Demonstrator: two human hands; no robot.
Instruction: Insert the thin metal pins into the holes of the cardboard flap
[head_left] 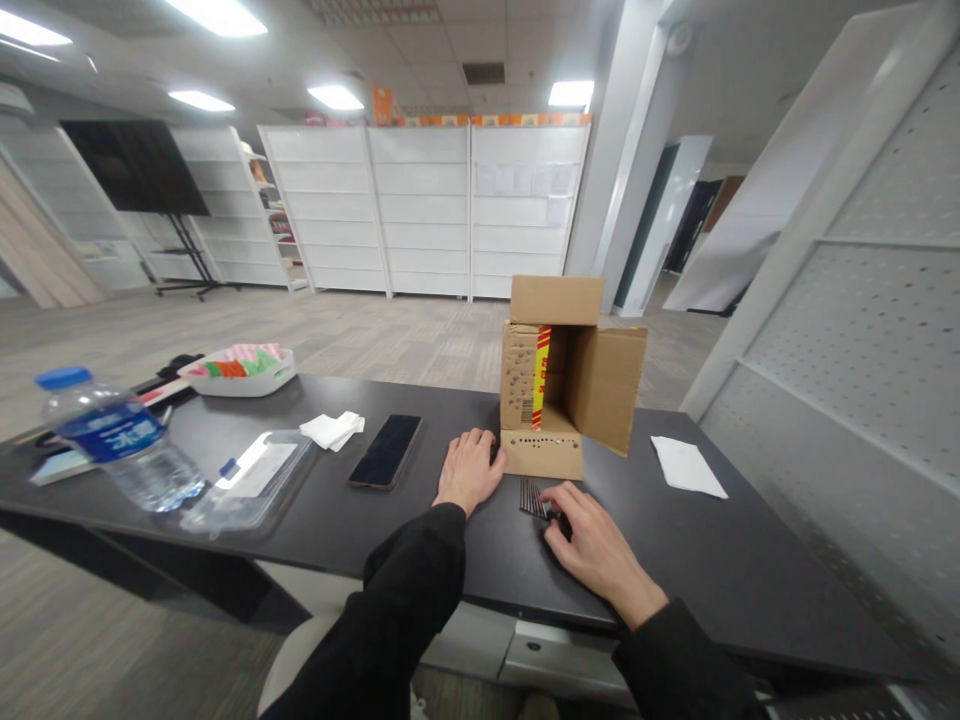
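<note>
An open cardboard box (607, 385) stands on the dark table with its opening towards me. Its left flap carries grey dots and a yellow and red tape strip; its front flap (544, 455) lies forward with a row of small dark holes. My left hand (471, 472) rests flat beside that flap, fingers stretched, thumb close to the flap's left edge. Just in front of the flap lies a row of thin dark screw-like pieces (531, 497), too small to name surely. Over their right end is my right hand (592, 545), fingers bent, thumb and index finger apart.
Left of my hands lie a phone (386, 452), white tissues (334, 430), a clear plastic case (262, 485) and a water bottle (124, 435). Behind them stands a white basket (240, 380) with colourful packets. A folded white paper (688, 466) lies right, near a perforated panel (885, 300).
</note>
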